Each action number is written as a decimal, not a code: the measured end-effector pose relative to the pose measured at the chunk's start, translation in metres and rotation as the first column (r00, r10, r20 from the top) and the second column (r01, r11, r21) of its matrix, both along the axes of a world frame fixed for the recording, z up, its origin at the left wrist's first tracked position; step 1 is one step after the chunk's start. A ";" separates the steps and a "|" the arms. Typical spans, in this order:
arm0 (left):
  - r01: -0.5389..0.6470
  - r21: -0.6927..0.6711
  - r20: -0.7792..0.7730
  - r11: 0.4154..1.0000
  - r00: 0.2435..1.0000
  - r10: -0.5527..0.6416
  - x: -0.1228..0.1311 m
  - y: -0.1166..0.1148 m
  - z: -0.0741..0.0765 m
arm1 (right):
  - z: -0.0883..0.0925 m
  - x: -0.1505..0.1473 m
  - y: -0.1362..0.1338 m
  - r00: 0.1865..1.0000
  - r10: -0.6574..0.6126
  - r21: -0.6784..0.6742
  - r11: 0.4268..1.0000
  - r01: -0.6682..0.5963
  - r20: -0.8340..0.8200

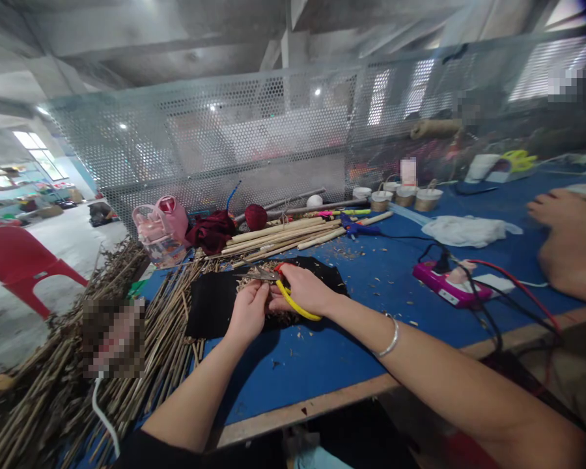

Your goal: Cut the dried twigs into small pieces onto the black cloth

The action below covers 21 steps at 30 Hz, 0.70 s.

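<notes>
My right hand (306, 290) is closed around scissors (289, 298) with red and yellow handles, their blades pointing left above my left fingers. My left hand (248, 311) is pinched just below the blades. Whatever sits between its fingertips is too small or hidden to name. Both hands are over a black cloth (208, 305) on the blue tabletop (293, 381). A pile of short cut plant bits (247, 284) lies on the cloth, partly behind my hands.
Dry stalks (163, 339) cover the left side. Behind the cloth lie peeled sticks (278, 233), a blue glue gun (359, 228) and dark red yarn (256, 217). On the right are a purple power strip (449, 284) with cables, a white cloth (469, 230) and another person's hands (566, 215).
</notes>
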State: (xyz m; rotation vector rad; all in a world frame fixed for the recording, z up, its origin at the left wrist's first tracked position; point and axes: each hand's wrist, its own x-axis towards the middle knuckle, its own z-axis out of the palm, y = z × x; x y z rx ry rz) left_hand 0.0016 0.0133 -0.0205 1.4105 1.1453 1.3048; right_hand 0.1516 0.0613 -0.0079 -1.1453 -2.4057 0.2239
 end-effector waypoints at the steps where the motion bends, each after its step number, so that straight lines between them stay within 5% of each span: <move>1: 0.003 0.008 0.005 1.000 1.000 -0.003 0.000 0.000 -0.001 | 0.001 0.000 -0.001 1.000 -0.001 -0.004 1.000 0.001 -0.001; 10: -0.071 0.000 -0.001 0.997 0.997 0.071 0.000 0.002 -0.004 | 0.003 0.000 -0.003 0.989 -0.099 -0.063 0.992 0.106 0.106; 21: 0.034 -0.063 0.151 0.997 0.988 -0.025 0.001 0.001 -0.001 | 0.001 0.001 0.000 0.991 -0.090 -0.074 0.992 0.098 0.102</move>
